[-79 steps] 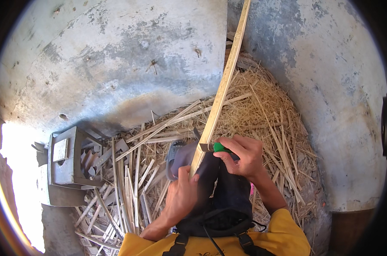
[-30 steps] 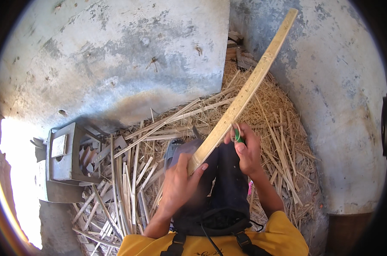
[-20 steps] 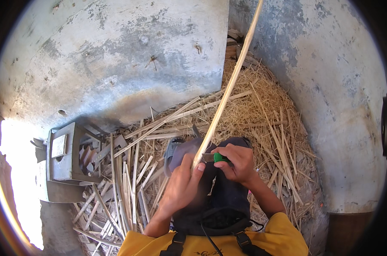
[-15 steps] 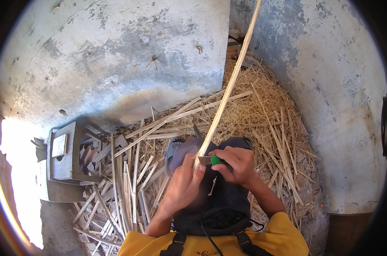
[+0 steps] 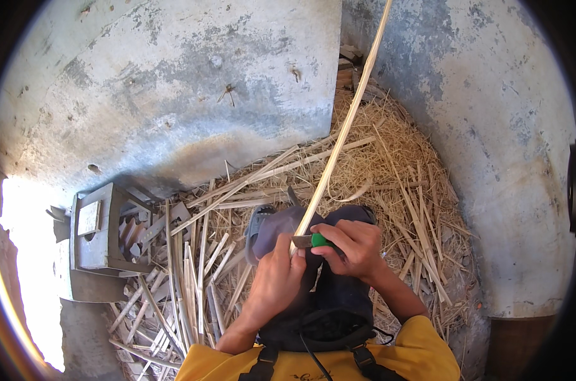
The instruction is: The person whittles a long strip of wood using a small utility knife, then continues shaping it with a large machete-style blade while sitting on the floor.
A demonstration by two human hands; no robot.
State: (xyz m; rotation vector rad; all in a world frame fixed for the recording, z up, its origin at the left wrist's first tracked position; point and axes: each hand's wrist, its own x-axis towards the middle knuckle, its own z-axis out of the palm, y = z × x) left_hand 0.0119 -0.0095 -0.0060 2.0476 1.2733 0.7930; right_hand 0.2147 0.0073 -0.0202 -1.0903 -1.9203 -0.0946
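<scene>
A long pale strip of split bamboo or wood (image 5: 343, 134) rises from my lap and slants away to the top edge. My left hand (image 5: 276, 277) is closed round its near end, with the thumb along it. In my right hand (image 5: 351, 249) is a short knife (image 5: 318, 240) with a green handle; its dark blade lies across the strip just above my left fingers. The grip of my right fingers hides part of the handle. A thin curled shaving (image 5: 356, 192) shows to the right of the strip.
Shavings (image 5: 396, 146) heap up beyond my knees and to the right. Several split strips (image 5: 202, 273) lie across the floor at left, beside a grey box (image 5: 97, 225) with an open side. Weathered walls (image 5: 205, 70) stand ahead and at right (image 5: 491, 127).
The strip has shifted slightly to the right at its far part. The knife has moved a little left and down along it. A curled shaving now shows beside the strip.
</scene>
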